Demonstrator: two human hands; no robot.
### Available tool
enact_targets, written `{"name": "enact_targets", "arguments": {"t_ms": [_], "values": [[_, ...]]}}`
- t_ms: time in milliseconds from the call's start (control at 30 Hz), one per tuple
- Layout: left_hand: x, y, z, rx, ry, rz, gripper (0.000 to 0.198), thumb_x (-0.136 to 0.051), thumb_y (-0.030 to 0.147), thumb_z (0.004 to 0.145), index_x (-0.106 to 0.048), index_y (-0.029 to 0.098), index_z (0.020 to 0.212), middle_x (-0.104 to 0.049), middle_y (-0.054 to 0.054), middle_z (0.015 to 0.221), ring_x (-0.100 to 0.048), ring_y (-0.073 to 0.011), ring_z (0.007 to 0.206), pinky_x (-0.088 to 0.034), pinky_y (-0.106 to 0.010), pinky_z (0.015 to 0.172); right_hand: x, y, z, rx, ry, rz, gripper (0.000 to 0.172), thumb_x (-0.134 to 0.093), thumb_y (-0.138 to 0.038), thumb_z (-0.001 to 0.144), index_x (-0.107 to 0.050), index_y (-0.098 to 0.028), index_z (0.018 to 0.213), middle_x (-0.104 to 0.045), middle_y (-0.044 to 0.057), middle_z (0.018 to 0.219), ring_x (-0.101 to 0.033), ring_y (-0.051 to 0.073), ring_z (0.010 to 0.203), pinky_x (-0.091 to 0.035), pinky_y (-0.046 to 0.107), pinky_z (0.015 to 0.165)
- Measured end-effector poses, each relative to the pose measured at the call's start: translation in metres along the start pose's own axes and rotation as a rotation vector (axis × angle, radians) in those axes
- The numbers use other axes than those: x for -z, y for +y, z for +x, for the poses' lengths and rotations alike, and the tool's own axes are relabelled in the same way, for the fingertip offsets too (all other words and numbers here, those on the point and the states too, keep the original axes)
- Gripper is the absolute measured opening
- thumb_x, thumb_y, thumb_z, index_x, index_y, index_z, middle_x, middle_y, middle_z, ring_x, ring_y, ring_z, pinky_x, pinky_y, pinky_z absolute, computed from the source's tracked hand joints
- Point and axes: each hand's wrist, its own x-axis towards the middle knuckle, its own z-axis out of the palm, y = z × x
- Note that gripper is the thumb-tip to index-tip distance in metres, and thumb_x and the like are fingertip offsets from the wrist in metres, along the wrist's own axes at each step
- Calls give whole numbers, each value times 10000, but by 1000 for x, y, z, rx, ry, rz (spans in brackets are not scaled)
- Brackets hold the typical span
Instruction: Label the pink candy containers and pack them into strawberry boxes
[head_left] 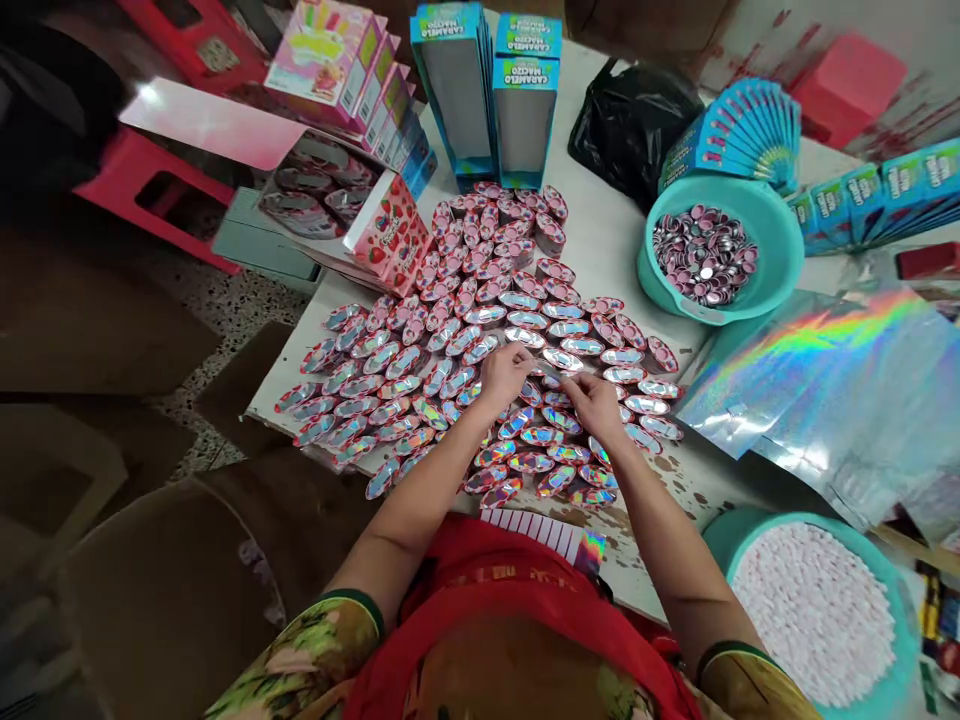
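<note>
My left hand point(504, 372) and my right hand point(594, 400) meet over the middle of a white table point(600, 245). Both are closed in a pinch on one small oval, foil-topped capsule point(549, 372) held between them. Around and under them lie several rows of the same pink-rimmed oval capsules point(450, 350) with shiny holographic lids, spread across the table. A strip of holographic stickers point(547, 535) lies at the near table edge, in front of my red apron.
A teal basin of round caps point(709, 255) sits back right; another teal basin of white pellets point(817, 610) is near right. Holographic foil sheets point(825, 380) lie right. Blue cartons point(487, 90), pink cartons point(337, 60), a black bag point(634, 115) and fanned flat boxes point(742, 130) stand behind.
</note>
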Motion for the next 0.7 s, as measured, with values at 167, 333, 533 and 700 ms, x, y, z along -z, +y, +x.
{"name": "enact_targets", "arguments": {"t_ms": [167, 333, 533, 700], "values": [[14, 17, 72, -73, 63, 254, 66, -684, 254, 838, -712, 215, 793, -732, -16, 892, -660, -187, 862, -502, -295, 808, -3, -23, 79, 18, 51, -123, 452, -543, -589, 878, -633, -201, 665, -615, 11, 604, -527, 155, 619, -364, 265, 624], [30, 38, 149, -66, 155, 536, 107, -667, 228, 846, -773, 225, 827, -712, -83, 1146, -640, -254, 1064, -505, -349, 878, -24, -49, 152, -50, 103, -256, 376, -593, -472, 894, -690, -192, 663, -655, 19, 619, -567, 165, 649, -366, 255, 617], [21, 44, 192, -84, 155, 675, 238, -564, 189, 900, -801, 199, 878, -701, -149, 1186, -589, -315, 1203, -494, -406, 962, -41, -61, 190, -159, 152, -390, 334, -580, -397, 893, -670, -204, 636, -714, 70, 714, -598, 193, 676, -403, 283, 638], [12, 38, 199, -91, 166, 732, 311, -484, 170, 935, -792, 184, 966, -683, -174, 1241, -556, -335, 1269, -454, -468, 1036, -41, -61, 201, -211, 137, -429, 260, -606, -380, 847, -691, -205, 675, -739, 97, 782, -637, 218, 729, -439, 301, 654]]}}
